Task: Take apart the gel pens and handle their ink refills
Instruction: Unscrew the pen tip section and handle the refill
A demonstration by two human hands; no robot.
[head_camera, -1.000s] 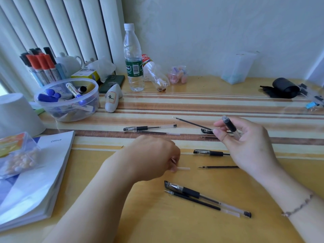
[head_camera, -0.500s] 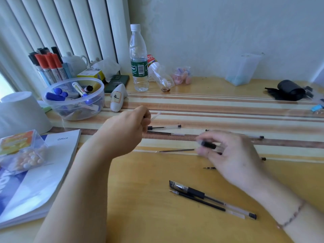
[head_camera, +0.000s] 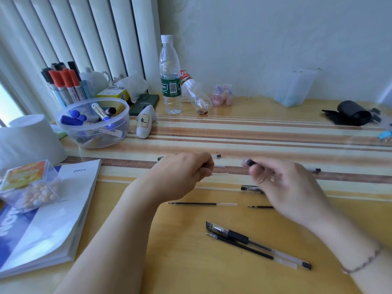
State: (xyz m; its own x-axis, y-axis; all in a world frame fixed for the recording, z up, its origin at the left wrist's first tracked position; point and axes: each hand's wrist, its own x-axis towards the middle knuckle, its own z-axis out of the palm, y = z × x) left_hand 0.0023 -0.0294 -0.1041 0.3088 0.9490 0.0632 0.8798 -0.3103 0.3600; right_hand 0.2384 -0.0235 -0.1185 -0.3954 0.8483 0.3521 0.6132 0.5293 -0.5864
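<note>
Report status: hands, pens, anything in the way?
Left hand grips clear refill. Right hand grips pen piece. Loose refill and whole pen on desk. Nothing blocking.

A pale, faintly textured wall [head_camera: 265,35] runs behind the wooden tabletop [head_camera: 191,268], which is yellow near the viewer and crossed farther back by brown and cream stripes [head_camera: 265,136]. On the left, white vertical blinds [head_camera: 84,32] hang to the tabletop's far edge. Daylight enters at the far left through a bright window strip [head_camera: 8,105] and leaves a soft sheen on the wood. The right wall corner [head_camera: 385,90] looks bluish.
</note>
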